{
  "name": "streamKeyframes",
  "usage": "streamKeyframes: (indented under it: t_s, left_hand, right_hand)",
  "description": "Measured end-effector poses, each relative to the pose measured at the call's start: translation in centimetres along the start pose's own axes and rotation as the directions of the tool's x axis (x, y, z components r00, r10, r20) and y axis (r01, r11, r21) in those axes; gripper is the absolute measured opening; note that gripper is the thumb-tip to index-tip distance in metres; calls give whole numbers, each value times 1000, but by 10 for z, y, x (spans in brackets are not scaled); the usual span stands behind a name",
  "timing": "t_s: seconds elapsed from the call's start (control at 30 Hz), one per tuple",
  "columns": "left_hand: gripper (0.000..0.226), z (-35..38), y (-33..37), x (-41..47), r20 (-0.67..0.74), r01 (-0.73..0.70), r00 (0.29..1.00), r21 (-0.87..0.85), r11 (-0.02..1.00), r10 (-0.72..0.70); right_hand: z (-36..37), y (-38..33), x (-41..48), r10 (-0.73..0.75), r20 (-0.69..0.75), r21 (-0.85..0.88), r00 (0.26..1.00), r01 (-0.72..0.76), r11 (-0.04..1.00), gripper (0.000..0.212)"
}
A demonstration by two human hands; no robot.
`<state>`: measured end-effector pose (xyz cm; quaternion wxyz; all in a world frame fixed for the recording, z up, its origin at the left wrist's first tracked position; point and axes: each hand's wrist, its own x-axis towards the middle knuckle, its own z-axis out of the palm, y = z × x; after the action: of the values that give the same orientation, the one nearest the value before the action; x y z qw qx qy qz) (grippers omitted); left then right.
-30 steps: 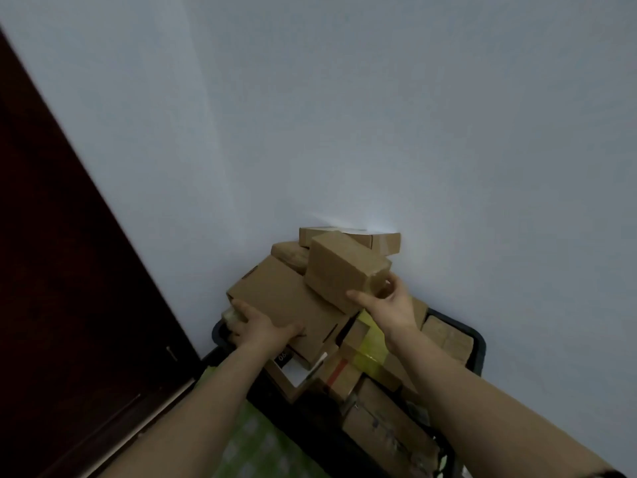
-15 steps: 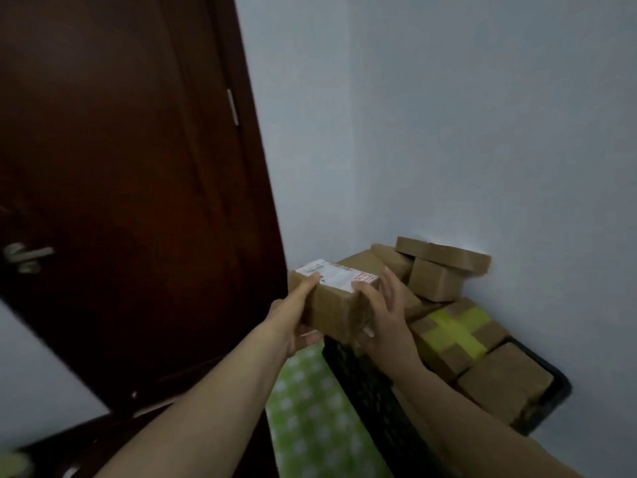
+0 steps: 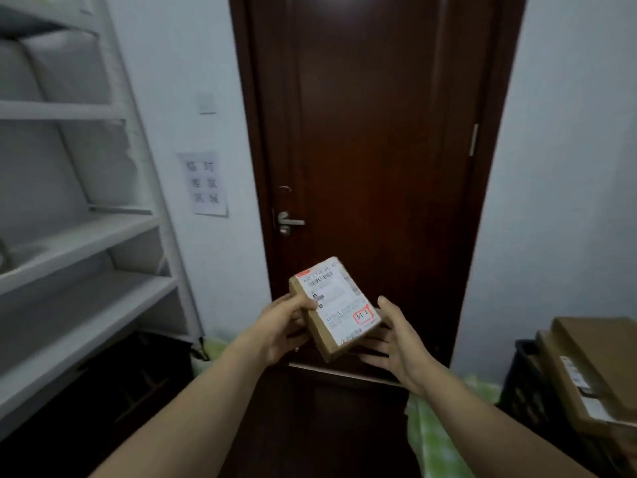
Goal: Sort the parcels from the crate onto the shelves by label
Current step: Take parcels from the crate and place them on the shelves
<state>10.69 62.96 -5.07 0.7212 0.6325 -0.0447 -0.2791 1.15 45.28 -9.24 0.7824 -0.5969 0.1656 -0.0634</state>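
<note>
Dark wood door [image 3: 372, 139] ahead, white shelves [image 3: 86, 243] at left, black crate [image 3: 527, 384] w/ cardboard boxes at right edge. Wall sign [image 3: 206, 183] has Chinese chars, blurred. Small parcel [image 3: 336, 307] held in front of door: left hand [image 3: 282, 331] grips its side, right hand [image 3: 396, 339] cups it underneath. Label: barcode, red-boxed mark approx "3/4"; rest unreadable.

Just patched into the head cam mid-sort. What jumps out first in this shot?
A small cardboard parcel sits dead centre, label up with a red-boxed mark at its near corner, held between the left hand and right hand. Behind it stands a dark wooden door; white shelves run along the left, and the parcel-filled black crate is at far right.
</note>
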Motion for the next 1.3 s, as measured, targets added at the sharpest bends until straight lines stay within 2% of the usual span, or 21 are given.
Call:
streamKeyframes:
  t_s: [0.27, 0.53, 0.63, 0.7, 0.87, 0.93, 1.03, 1.3]
  left_hand:
    - [57, -207, 25, -60, -115, -145, 984, -66, 987, 137]
    - [19, -349, 33, -129, -392, -267, 897, -112, 957, 205]
    - [8, -377, 36, -153, -497, -325, 840, -138, 936, 218]
    - [10, -392, 37, -169, -551, -366, 802, -149, 919, 230]
    - [11, -422, 30, -201, -654, -403, 729, -174, 899, 200]
    - [11, -430, 26, -210, -685, -404, 706, -177, 897, 183]
    - [10, -435, 23, -221, -711, -416, 681, -177, 892, 176]
    - [12, -441, 22, -233, -797, -442, 587, -166, 882, 144]
  right_hand:
    - [226, 33, 33, -14, 250, 89, 968, -9, 996, 24]
    - [384, 71, 28, 33, 526, 77, 850, -86, 993, 24]
    - [425, 83, 22, 52, 602, 85, 797, -128, 988, 22]
    - [449, 86, 19, 61, 667, 79, 742, -153, 985, 27]
    - [488, 96, 8, 103, 762, 49, 639, -216, 975, 23]
    - [498, 102, 5, 125, 780, 17, 614, -221, 975, 18]
    - [511, 105, 4, 163, 795, -17, 584, -247, 969, 24]
    - [535, 108, 6, 222, 821, -62, 527, -305, 950, 24]
